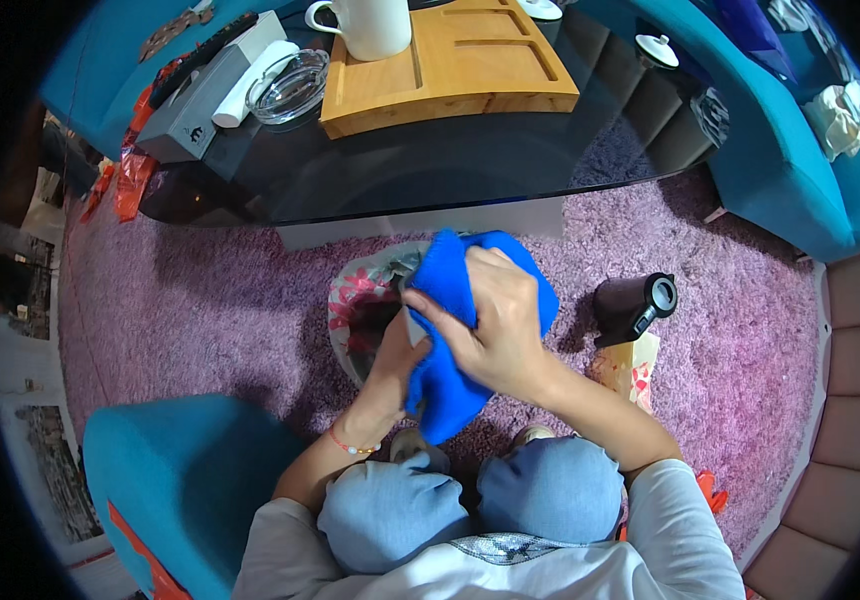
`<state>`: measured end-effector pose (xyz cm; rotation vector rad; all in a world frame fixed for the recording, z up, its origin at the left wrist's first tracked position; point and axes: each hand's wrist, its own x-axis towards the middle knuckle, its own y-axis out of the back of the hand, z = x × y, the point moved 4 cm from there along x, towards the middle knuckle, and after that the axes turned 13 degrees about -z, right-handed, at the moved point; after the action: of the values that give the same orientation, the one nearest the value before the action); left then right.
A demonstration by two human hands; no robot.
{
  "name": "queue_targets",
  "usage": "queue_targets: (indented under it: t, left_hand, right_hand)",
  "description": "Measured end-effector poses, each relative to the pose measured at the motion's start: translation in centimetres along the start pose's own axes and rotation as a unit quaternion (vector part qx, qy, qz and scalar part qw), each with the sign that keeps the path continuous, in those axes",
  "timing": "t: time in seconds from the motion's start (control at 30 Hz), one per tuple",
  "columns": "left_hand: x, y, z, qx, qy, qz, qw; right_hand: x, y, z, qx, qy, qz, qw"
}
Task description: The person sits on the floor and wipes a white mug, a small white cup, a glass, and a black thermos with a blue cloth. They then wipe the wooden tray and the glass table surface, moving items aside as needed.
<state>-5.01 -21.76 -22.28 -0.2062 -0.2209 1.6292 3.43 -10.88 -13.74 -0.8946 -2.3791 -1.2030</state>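
Note:
A bright blue cloth [445,409] is bunched in front of my knees. My right hand [501,322] grips it from above, fingers curled over it and thumb pointing left. From the left, my left hand [394,360] is closed around a pale object [416,330] that the cloth mostly covers; what it is cannot be told. Below and left of the hands stands a bin [340,319] lined with a clear bag with pink flower prints. The cloth and both hands hide its right side.
Ahead, a dark glass table [415,172] carries a wooden tray [452,105], a white mug [374,30], a glass ashtray [287,90] and a grey box [182,124]. A dark jug [629,304] and a printed paper bag [629,364] are on the carpet at right. A teal stool [167,457] stands left.

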Motion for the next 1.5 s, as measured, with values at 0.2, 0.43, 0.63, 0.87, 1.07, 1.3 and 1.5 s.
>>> queue_targets:
  t: [0.2,0.43,0.63,0.87,1.07,1.3,1.5]
  left_hand:
    - [0.5,0.6,1.2,-0.155,0.000,0.051,0.987]
    - [0.2,1.8,1.8,-0.246,-0.036,0.133,0.960]
    - [-0.2,0.5,1.9,-0.186,-0.026,0.085,0.979]
    - [-0.2,1.1,1.1,-0.098,-0.034,0.094,0.990]
    - [0.3,0.1,2.8,-0.018,-0.039,0.132,0.990]
    - [0.6,2.4,1.7,-0.225,-0.054,0.166,0.959]
    - [0.1,2.7,1.4,-0.328,-0.104,0.117,0.932]
  right_hand:
    - [-2.1,-1.7,-1.6,0.015,0.087,-0.101,0.991]
    - [-2.7,-2.7,-1.3,0.025,0.090,-0.174,0.980]
    - [-0.8,-2.1,0.8,0.298,-0.063,-0.029,0.952]
    - [-1.9,-2.3,1.0,0.469,-0.203,0.043,0.858]
    - [-2.4,-1.6,2.2,0.371,-0.205,0.023,0.906]
    - [-3.9,-2.1,0.9,0.163,0.025,-0.094,0.982]
    - [-4.4,-2.9,0.7,0.260,0.009,-0.151,0.954]
